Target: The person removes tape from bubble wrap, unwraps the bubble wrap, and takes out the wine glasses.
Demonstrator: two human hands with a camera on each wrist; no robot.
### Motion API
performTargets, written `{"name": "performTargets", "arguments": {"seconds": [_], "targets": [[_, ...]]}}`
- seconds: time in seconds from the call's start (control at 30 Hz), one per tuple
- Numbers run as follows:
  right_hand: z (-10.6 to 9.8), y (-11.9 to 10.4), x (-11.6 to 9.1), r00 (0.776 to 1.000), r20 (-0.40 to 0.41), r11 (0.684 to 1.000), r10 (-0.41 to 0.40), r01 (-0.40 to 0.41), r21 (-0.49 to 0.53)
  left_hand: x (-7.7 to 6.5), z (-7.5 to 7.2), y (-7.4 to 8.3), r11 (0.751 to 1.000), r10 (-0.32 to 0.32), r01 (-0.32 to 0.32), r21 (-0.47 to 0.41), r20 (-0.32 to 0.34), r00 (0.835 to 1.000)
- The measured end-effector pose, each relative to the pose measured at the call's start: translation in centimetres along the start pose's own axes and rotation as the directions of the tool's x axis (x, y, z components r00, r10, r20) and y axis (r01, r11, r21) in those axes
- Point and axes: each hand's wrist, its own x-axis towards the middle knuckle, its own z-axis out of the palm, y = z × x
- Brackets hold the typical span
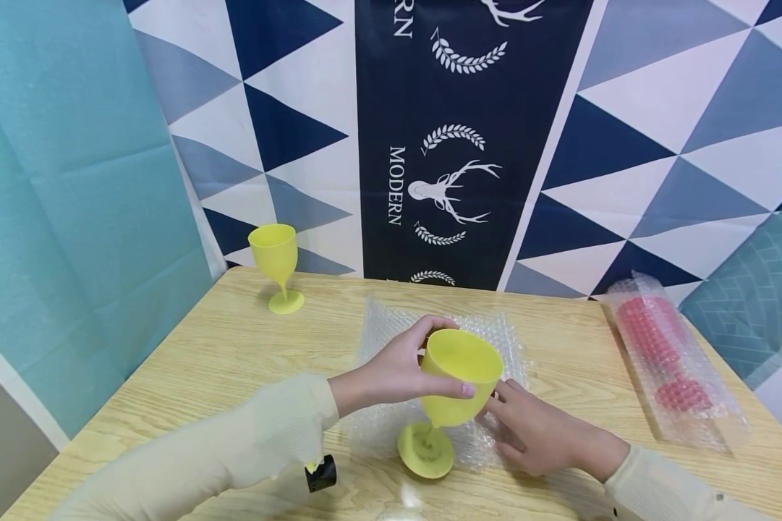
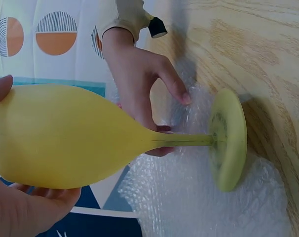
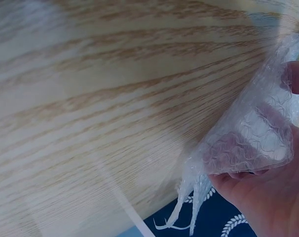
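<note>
My left hand (image 1: 393, 373) grips a yellow plastic goblet (image 1: 456, 401) around its bowl, thumb on the near side. The goblet is tilted, its round foot low over the table and the bubble wrap. In the left wrist view, the goblet's stem (image 2: 181, 140) and foot show in full. A bubble wrap sheet (image 1: 380, 347) lies beneath and behind the goblet. To the right, my right hand (image 1: 543, 430) holds the edge of that sheet. In the right wrist view, its fingers show through the bubble wrap (image 3: 268, 138).
Another yellow goblet (image 1: 275, 250) stands upright at the table's back left. A red goblet-shaped item in bubble wrap (image 1: 657, 354) lies at the right side of the wooden table (image 1: 221, 362). A patterned cloth (image 1: 306, 145) hangs behind the table.
</note>
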Motion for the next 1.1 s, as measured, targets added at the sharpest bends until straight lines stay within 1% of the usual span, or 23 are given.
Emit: {"name": "performTargets", "arguments": {"seconds": [0.17, 0.3, 0.4, 0.73, 0.83, 1.0, 1.1], "targets": [[0.0, 0.0, 0.0, 1.0, 0.006, 1.0, -0.001, 0.001, -0.001, -0.3, -0.4, 0.0, 0.999, 0.041, -0.041, 0.0, 0.041, 0.998], [0.0, 0.0, -0.2, 1.0, -0.001, 1.0, 0.0, 0.0, -0.008, -0.6, -0.5, 0.0, 0.995, 0.091, -0.095, 0.042, 0.083, 0.992], [0.0, 0.1, -0.2, 1.0, -0.004, 1.0, 0.0, 0.0, -0.006, -0.7, -0.6, 0.0, 0.99, 0.117, -0.124, 0.065, 0.099, 0.988], [0.1, 0.2, -0.2, 0.999, -0.034, 1.0, -0.019, 0.018, -0.021, -1.1, -1.0, -0.3, 0.985, 0.141, -0.151, 0.08, 0.116, 0.983], [0.1, 0.1, -0.2, 1.0, -0.012, 1.0, -0.002, 0.002, -0.002, -1.2, -1.2, -0.3, 0.984, 0.148, -0.159, 0.081, 0.128, 0.981], [-0.1, -0.1, 0.0, 0.997, 0.059, 0.996, 0.056, -0.059, 0.063, -1.4, -1.8, -0.3, 0.981, 0.159, -0.172, 0.085, 0.143, 0.977], [-0.2, -0.2, 0.1, 0.995, 0.074, 0.993, 0.064, -0.071, 0.089, -1.3, -2.1, -0.3, 0.981, 0.165, -0.177, 0.079, 0.138, 0.977]]}}
